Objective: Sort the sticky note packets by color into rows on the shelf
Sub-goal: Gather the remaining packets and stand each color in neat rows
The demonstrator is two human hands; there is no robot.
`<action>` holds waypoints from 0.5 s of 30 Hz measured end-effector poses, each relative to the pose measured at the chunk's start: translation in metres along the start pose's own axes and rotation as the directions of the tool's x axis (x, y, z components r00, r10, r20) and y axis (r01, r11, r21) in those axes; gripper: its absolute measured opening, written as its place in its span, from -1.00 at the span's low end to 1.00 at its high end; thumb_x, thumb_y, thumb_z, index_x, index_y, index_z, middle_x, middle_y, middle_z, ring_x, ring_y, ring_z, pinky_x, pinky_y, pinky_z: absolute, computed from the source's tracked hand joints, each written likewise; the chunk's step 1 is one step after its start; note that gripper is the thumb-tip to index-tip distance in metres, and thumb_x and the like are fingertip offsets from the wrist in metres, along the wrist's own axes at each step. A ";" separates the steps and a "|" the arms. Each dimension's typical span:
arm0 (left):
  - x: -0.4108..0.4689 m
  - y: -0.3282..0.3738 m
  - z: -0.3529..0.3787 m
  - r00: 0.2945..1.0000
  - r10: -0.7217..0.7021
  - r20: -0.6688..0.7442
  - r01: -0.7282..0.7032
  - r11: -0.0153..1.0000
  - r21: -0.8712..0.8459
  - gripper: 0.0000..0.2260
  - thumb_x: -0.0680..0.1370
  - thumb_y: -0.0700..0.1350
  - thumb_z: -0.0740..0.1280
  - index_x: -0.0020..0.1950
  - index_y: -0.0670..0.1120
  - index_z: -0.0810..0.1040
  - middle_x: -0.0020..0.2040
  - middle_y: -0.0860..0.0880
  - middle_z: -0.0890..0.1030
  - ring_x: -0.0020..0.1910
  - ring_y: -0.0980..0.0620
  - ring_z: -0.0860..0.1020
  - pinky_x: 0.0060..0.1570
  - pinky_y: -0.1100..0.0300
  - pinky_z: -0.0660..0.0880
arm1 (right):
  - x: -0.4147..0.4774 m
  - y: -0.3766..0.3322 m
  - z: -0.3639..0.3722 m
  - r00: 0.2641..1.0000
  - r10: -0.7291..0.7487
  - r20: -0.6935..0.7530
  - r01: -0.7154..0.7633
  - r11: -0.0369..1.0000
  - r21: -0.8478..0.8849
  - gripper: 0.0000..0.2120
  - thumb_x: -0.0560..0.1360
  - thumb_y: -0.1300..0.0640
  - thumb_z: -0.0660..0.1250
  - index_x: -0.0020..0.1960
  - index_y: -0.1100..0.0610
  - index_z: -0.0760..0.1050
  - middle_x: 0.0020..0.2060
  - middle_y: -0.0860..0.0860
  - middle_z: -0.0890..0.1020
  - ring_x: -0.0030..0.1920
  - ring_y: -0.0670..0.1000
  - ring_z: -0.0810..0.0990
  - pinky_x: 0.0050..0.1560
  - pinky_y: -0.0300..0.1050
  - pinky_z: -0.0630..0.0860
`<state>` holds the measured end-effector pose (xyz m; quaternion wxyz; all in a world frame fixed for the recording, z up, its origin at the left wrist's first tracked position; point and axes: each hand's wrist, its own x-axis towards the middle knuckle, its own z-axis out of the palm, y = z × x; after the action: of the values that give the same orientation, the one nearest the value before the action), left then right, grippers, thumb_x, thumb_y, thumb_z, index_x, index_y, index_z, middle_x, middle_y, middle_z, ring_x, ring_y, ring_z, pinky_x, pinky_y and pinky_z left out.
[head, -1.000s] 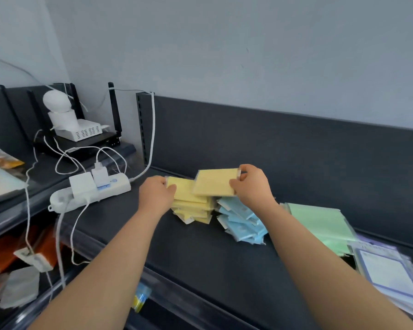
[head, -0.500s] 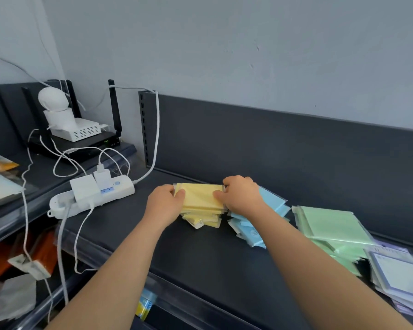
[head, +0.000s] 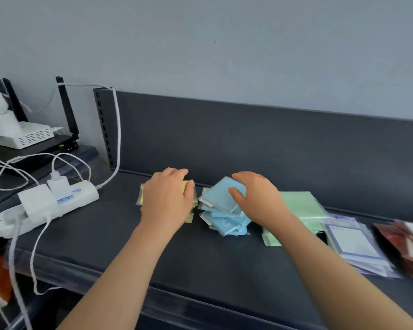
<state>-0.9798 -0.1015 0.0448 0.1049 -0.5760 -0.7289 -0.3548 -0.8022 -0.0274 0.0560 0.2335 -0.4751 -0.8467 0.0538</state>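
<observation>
Left hand (head: pixel 167 201) lay flat and relaxed, pressing the stack of yellow plastic-wrapped sticky note packets (head: pixel 186 186). Right hand (head: pixel 260 198) arched loosely over the fanned pile of light-blue wrapped packets (head: pixel 221 210) just beside it, gripping nothing we could see. Both piles sat toward the back of the dark grey shelf (head: pixel 200 258), so our call was to keep yellow pinned and square blue's edges without shoving it into the pale green packets (head: pixel 303 206).

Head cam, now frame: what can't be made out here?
- yellow pile: mostly under the left hand; packet count hidden, and whether the fingers grip it.
- blue pile: right hand covers its top right; contact unclear. Print on the packets is too small.
- green pile: near part is behind the right forearm.
- purple-bordered packets and red packets: motion-blurred; the red ones are cut off by the right edge.
</observation>
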 end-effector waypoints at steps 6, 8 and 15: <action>-0.017 0.068 0.035 0.973 0.225 0.053 -0.222 0.973 -0.054 -0.76 0.56 -0.06 0.27 0.13 -0.13 0.63 -0.01 -0.08 0.65 -0.09 -0.16 0.57 -0.07 -0.01 0.49 | -0.052 0.052 -0.032 0.994 0.088 -0.059 -0.095 0.986 -0.138 -0.65 0.60 0.04 0.19 0.34 0.14 0.44 0.26 0.02 0.54 0.27 0.10 0.45 0.27 -0.18 0.24; -0.025 0.094 0.044 0.961 0.269 0.060 -0.261 0.959 -0.110 -0.77 0.56 -0.07 0.30 0.14 -0.12 0.63 0.00 -0.07 0.66 -0.05 -0.16 0.57 -0.04 0.00 0.47 | -0.070 0.074 -0.042 0.987 0.135 -0.085 -0.147 0.977 -0.157 -0.68 0.59 0.05 0.20 0.27 0.18 0.48 0.20 0.05 0.56 0.23 0.11 0.48 0.33 -0.19 0.17; -0.056 0.190 0.077 0.913 0.392 0.116 -0.366 0.910 -0.197 -0.75 0.58 -0.03 0.25 0.13 -0.10 0.62 0.05 -0.04 0.64 0.03 -0.14 0.57 0.04 0.00 0.45 | -0.145 0.148 -0.092 0.952 0.284 -0.110 -0.302 0.930 -0.209 -0.71 0.57 0.07 0.23 0.20 0.20 0.51 0.12 0.07 0.60 0.18 0.13 0.51 0.28 -0.16 0.20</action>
<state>-0.7689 -0.0792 0.0332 0.0660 -0.7390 -0.5757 -0.3437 -0.5820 -0.0799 0.0411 0.2007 -0.6210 -0.7572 -0.0260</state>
